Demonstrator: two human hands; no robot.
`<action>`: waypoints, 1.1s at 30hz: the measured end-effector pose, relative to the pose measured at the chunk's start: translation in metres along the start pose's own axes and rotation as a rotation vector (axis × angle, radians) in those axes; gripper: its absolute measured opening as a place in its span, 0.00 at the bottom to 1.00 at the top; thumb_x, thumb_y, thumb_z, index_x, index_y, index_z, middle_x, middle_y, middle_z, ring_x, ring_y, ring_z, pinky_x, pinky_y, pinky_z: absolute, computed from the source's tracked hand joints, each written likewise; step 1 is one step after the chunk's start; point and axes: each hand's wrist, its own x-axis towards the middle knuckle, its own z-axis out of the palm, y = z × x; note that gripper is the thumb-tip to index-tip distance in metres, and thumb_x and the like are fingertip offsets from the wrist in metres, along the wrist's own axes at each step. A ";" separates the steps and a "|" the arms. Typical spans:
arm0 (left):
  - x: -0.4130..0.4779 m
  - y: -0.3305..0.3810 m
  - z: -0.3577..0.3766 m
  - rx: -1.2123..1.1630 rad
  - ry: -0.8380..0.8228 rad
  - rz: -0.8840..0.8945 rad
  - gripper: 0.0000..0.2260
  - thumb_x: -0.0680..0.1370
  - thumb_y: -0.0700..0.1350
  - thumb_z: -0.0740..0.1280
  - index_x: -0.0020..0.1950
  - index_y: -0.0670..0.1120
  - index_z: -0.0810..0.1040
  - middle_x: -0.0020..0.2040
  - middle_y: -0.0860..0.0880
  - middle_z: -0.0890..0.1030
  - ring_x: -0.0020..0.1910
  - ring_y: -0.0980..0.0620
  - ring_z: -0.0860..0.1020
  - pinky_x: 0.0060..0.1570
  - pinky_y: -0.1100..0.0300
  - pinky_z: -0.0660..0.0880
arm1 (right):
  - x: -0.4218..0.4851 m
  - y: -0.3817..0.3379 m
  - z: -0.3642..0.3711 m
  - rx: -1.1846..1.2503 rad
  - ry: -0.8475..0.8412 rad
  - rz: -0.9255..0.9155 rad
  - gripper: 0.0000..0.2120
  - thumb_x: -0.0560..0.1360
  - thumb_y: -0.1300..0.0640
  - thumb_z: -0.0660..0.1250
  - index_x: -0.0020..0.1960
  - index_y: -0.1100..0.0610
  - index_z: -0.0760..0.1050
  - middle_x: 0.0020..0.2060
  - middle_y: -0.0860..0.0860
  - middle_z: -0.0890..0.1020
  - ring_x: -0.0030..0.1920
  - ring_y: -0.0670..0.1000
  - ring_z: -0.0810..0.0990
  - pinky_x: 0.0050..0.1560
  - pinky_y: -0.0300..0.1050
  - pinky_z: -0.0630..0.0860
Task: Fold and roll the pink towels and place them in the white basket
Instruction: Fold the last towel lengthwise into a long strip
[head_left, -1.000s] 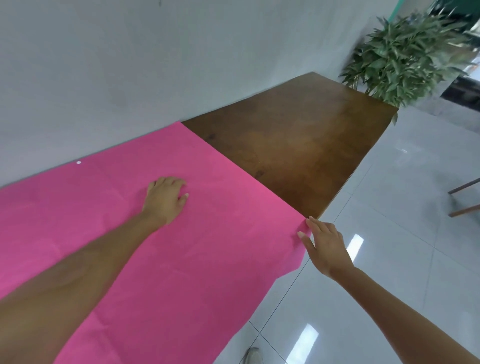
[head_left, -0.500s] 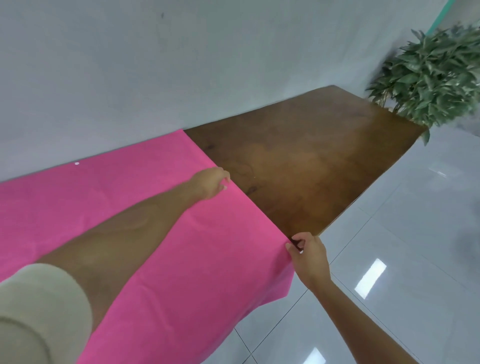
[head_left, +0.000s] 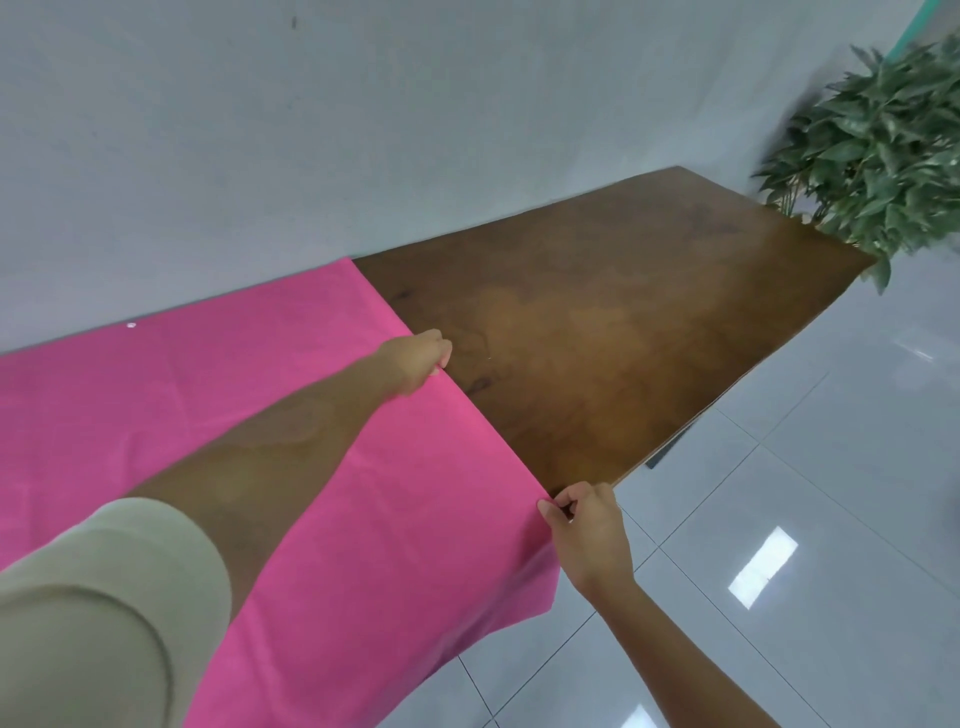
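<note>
Head view: just the one camera, looking down over both arms.
Pink towel (head_left: 260, 415): spread flat over the left part of the wooden table (head_left: 623, 322). Its near side droops over the table's front edge, and its far side runs right up to the wall (head_left: 363, 130).
Left hand (head_left: 415, 358): reaching across the towel to its right-hand edge, about midway along. The fingers are curled down onto that edge and look like they're gripping the cloth.
Right hand (head_left: 587, 525): at the front edge of the table, right where the same towel edge goes over the side. Thumb and fingers are pinching the cloth there.
Sleeve (head_left: 93, 613): beige, on the left upper arm, big in the bottom-left corner.
Table: bare brown wood to the right of the towel.
White speck (head_left: 131, 325): tiny, on the towel near the wall, can't tell what it is.
Plant (head_left: 883, 145): leafy green one just past the table's far right corner.
Floor (head_left: 831, 493): glossy pale tiles with light glare on them.
</note>
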 end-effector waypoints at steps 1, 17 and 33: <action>-0.001 0.004 -0.004 0.007 -0.001 -0.027 0.07 0.79 0.48 0.59 0.42 0.53 0.73 0.41 0.55 0.73 0.39 0.51 0.72 0.38 0.58 0.66 | -0.001 -0.001 -0.001 0.008 -0.009 -0.008 0.08 0.80 0.48 0.68 0.49 0.52 0.77 0.49 0.47 0.72 0.46 0.48 0.77 0.49 0.41 0.73; -0.050 -0.016 -0.060 -0.188 -0.068 -0.119 0.07 0.82 0.44 0.67 0.45 0.48 0.73 0.47 0.49 0.74 0.45 0.48 0.73 0.44 0.57 0.64 | -0.033 0.027 -0.010 -0.024 -0.199 -0.201 0.09 0.82 0.43 0.60 0.51 0.47 0.73 0.45 0.46 0.79 0.43 0.43 0.76 0.42 0.37 0.70; -0.198 -0.070 -0.102 -0.195 0.039 -0.134 0.04 0.79 0.42 0.71 0.47 0.42 0.80 0.46 0.45 0.80 0.47 0.44 0.76 0.46 0.54 0.70 | -0.178 -0.032 0.007 0.014 -0.124 -0.347 0.09 0.81 0.41 0.60 0.44 0.43 0.71 0.33 0.41 0.79 0.36 0.42 0.79 0.37 0.37 0.74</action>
